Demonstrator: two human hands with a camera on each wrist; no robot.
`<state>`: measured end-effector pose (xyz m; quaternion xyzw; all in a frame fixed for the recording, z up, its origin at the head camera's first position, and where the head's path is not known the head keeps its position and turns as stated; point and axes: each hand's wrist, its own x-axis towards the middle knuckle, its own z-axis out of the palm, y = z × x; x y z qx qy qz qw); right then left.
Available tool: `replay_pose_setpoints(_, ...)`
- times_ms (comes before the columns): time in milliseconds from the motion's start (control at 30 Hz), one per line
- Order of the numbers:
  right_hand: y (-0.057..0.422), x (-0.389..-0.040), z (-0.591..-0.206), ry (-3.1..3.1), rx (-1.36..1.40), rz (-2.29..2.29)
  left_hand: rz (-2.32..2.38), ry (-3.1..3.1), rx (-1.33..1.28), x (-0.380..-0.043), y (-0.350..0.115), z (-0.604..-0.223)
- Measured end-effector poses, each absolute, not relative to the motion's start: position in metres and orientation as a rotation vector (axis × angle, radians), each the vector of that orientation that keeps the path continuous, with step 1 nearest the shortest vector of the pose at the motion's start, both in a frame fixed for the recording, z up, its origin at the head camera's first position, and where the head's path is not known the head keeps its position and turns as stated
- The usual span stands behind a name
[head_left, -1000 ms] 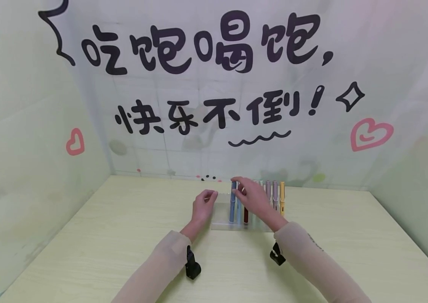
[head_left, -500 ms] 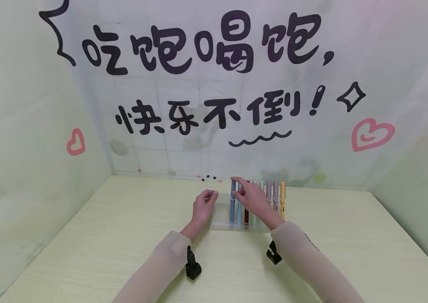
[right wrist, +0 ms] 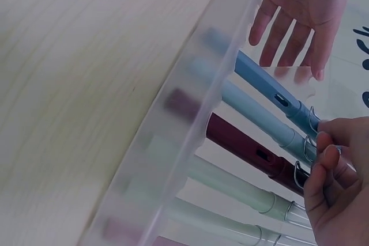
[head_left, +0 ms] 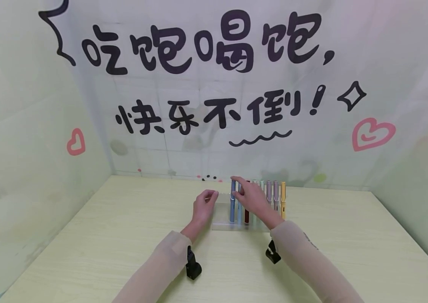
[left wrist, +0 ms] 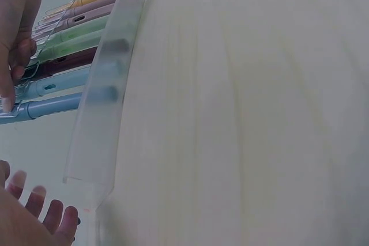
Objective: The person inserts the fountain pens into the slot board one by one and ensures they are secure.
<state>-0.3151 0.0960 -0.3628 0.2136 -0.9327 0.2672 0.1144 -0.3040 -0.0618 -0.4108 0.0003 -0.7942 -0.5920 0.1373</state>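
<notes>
A clear acrylic pen stand (head_left: 219, 226) stands on the table, holding a row of upright pens with metal clips. My left hand (head_left: 203, 208) holds the stand's left edge; in the right wrist view its fingers (right wrist: 281, 36) lie along the clear back panel. At the left end of the row is a dark blue pen (head_left: 232, 210), its cap pinched between the thumb and index finger of my right hand (head_left: 253, 196). Beside it are a light blue pen (right wrist: 256, 110) and a dark red pen (right wrist: 242, 142). My right hand covers the upper parts of the middle pens in the head view.
Further right in the stand are green pens (left wrist: 78, 33), purple pens (head_left: 276, 191) and a yellow pen (head_left: 283, 198). The pale wooden table (head_left: 142, 202) spreads around the stand. Behind rises a printed backdrop (head_left: 183, 155), with side walls at left and right.
My right forearm has shifted slightly to the left, while its fingertips stay at the dark blue pen's cap. The left hand and the stand keep their places.
</notes>
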Motion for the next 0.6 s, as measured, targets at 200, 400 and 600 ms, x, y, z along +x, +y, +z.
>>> replay_pose_setpoints(200,0.104,-0.314,-0.362,-2.636,0.654,0.821,-1.697,-2.299,-0.004,-0.305,-0.063,-0.411)
replay_pose_setpoints(400,0.126,-0.310,-0.361,-2.581,0.651,0.794,-1.712,-2.317,-0.015,-0.305,-0.065,-0.411)
replay_pose_setpoints(600,0.156,-0.307,-0.357,-2.504,0.618,0.777,-1.705,-2.378,-0.032,-0.302,-0.068,-0.410)
